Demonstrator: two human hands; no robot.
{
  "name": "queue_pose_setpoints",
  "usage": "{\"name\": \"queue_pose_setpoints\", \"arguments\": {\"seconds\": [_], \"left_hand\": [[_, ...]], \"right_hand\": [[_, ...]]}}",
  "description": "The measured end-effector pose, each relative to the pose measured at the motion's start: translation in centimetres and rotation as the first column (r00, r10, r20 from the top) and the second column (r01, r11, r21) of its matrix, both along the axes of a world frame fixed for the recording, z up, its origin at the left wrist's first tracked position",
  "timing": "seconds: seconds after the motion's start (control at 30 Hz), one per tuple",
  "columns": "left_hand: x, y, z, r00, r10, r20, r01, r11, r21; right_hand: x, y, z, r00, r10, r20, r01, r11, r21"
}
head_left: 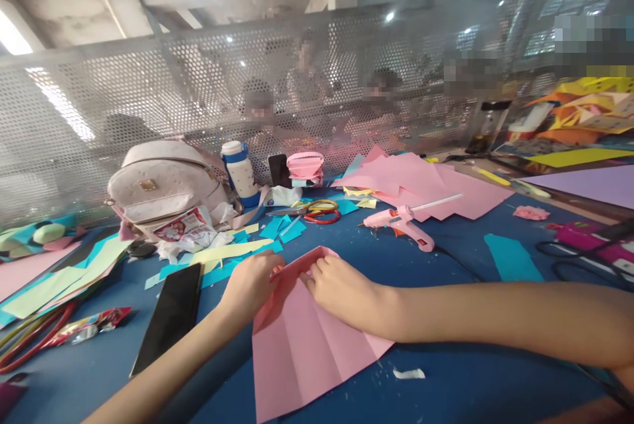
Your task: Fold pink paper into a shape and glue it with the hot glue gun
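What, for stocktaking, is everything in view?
Creased paper sheet: 1, pink, front
Plastic glue gun: 1, pink, centre right
Loose paper sheets: several, pink, back right
Paper scraps: many, blue and yellow, centre
Rounded backpack: 1, pale pink, left
Capped bottle: 1, white-blue, centre
Flat phone: 1, black, left
Perforated screen: 1, grey, back
Flat table: 1, blue, below
People: several, blurred, behind screen
Other clutter: uncounted, mixed, throughout
Left hand: 1, bare, on sheet
Right hand: 1, bare, on sheet
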State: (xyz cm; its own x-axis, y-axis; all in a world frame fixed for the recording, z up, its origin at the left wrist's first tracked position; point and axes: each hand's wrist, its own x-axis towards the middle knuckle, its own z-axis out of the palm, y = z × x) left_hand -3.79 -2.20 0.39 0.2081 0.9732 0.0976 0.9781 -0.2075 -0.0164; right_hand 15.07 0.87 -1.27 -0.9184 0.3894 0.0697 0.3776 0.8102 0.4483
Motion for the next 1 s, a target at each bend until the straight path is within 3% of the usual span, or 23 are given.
{"name": "queue_pose_setpoints", "arguments": {"seconds": [0.3,0.47,0.8,1.0], "left_hand": [[2.2,-0.3,1.2,0.981,-0.036,-0.192,0.043,0.999,0.032],[2.1,-0.3,1.3,0.973,-0.068,-0.222,0.075,0.997,0.024],[3.6,-2.8,1.0,0.936,-0.111,-0.334,0.136,0.989,0.053],[2.7,-3.1,1.1,0.933,-0.182,-0.309,0.191,0.982,-0.002]], "right_hand": [[-0.1,0.2,-0.7,1.0,0.029,0.011,-0.028,0.997,-0.075],[0.4,-0.2,-1.0,0.999,0.037,-0.031,-0.039,0.997,-0.066],[0.8,-0.8,-0.9,1.0,-0.005,-0.023,0.002,0.992,-0.124],[1.1,-0.7,-0.7,1.0,0.005,-0.023,-0.008,0.99,-0.139]]}}
